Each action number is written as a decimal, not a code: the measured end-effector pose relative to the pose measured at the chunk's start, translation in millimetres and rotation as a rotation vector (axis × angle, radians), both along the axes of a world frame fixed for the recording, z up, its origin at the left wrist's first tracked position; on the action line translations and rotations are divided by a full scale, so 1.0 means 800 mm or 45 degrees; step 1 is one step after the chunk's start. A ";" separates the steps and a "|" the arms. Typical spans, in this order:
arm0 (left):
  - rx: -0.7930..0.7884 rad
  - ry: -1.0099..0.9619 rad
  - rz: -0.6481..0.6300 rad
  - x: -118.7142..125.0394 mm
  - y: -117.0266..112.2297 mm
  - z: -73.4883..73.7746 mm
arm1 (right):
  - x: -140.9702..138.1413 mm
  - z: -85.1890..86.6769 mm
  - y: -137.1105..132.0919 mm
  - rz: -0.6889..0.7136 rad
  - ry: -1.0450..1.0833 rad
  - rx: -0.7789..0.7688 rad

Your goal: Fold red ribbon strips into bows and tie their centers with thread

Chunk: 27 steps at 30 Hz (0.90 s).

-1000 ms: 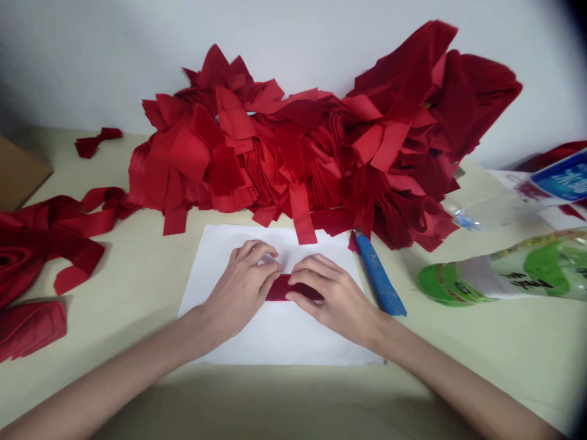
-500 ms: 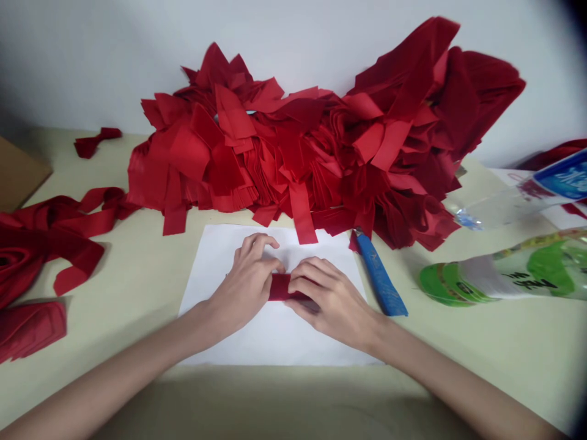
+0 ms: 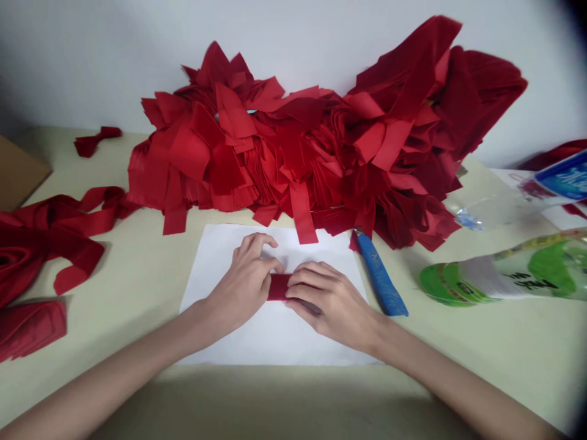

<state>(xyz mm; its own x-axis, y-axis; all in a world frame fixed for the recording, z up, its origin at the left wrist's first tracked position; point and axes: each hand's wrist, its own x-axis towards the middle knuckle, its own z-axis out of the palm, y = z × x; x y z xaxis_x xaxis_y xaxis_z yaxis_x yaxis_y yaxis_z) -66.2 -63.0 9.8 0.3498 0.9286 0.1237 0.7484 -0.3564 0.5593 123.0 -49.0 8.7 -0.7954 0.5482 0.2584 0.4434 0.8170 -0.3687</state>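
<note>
A small folded piece of red cloth [image 3: 277, 286] lies on a white sheet of paper [image 3: 270, 333] in front of me. My left hand [image 3: 243, 284] pinches its left end with curled fingers. My right hand [image 3: 328, 300] presses down on its right part, fingers bent over it, so most of the piece is hidden. Both hands touch each other over the cloth.
A big heap of red cloth strips [image 3: 321, 140] fills the back of the table against the wall. A blue tool [image 3: 380, 275] lies right of the paper. Plastic packets [image 3: 499, 272] sit at the right, more red strips [image 3: 50, 235] and a cardboard box [image 3: 18, 171] at the left.
The visible part of the red piece has got shorter as my hands closed in on it. My left fingers have lifted and curled slightly.
</note>
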 end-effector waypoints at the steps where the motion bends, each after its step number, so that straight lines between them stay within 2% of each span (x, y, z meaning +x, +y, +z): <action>1: -0.003 0.003 -0.004 0.000 0.000 0.000 | 0.000 0.000 0.000 -0.001 0.009 0.004; 14: -0.058 0.015 0.017 0.001 0.000 0.002 | -0.002 -0.005 -0.001 0.011 0.023 0.034; 22: -0.082 0.043 0.024 0.003 0.003 -0.006 | -0.003 0.001 -0.004 0.007 0.005 -0.011; 25: -0.085 0.039 0.017 0.003 0.002 -0.009 | -0.001 0.004 0.000 -0.044 0.061 -0.093; 27: -0.067 0.038 0.011 0.004 0.000 -0.011 | 0.000 0.004 0.004 -0.148 0.102 -0.117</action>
<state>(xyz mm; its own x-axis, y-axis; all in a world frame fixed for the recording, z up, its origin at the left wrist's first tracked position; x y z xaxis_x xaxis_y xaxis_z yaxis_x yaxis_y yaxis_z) -63.2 -62.9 0.9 0.3448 0.9365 0.0645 0.7676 -0.3209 0.5548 123.1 -45.5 11.6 -0.7044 0.6593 0.2629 0.4990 0.7235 -0.4771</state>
